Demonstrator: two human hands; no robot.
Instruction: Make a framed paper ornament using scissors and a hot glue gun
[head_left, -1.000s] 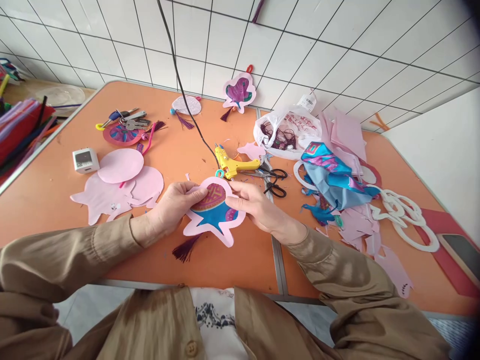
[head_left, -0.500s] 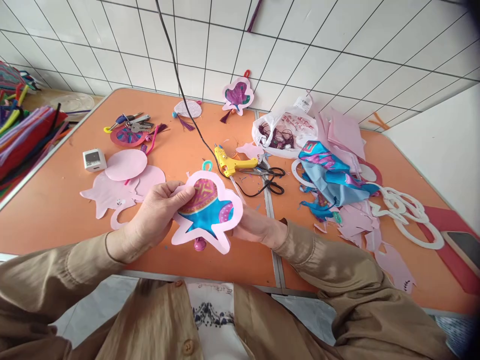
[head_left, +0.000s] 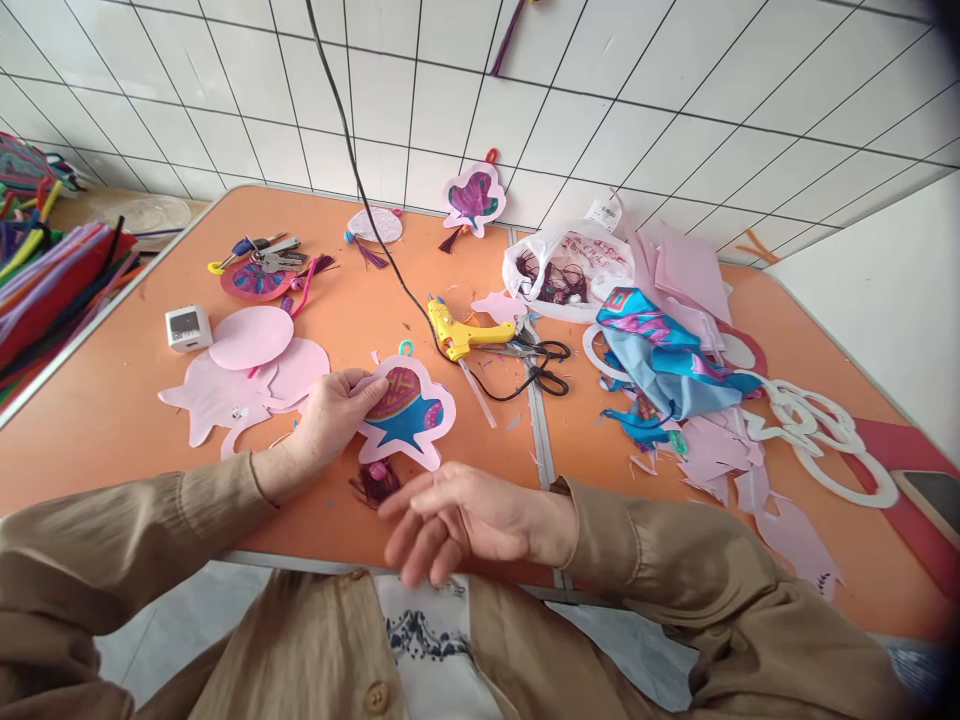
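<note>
A pink-bordered ornament (head_left: 406, 409) with a blue and magenta patterned centre is pinched at its upper left by my left hand (head_left: 330, 418). It has a small teal loop on top. From its lower edge hangs a pink bead with a dark tassel (head_left: 377, 481), partly blurred. My right hand (head_left: 469, 520) is just below and right of the ornament, palm turned partly up, fingers apart and holding nothing; its fingertips are near the tassel.
Beyond the ornament lie a yellow glue gun (head_left: 469, 335) and black-handled scissors (head_left: 551, 368). Pink cutouts (head_left: 217, 390) and keys (head_left: 277, 255) are at left. Blue fabric (head_left: 660, 355), a plastic bag (head_left: 570, 265) and white rings (head_left: 844, 470) are at right.
The ornament has moved away from me and looks smaller. My right hand has come out from behind it, down and toward me, with its fingers now showing apart. The tassel now shows.
</note>
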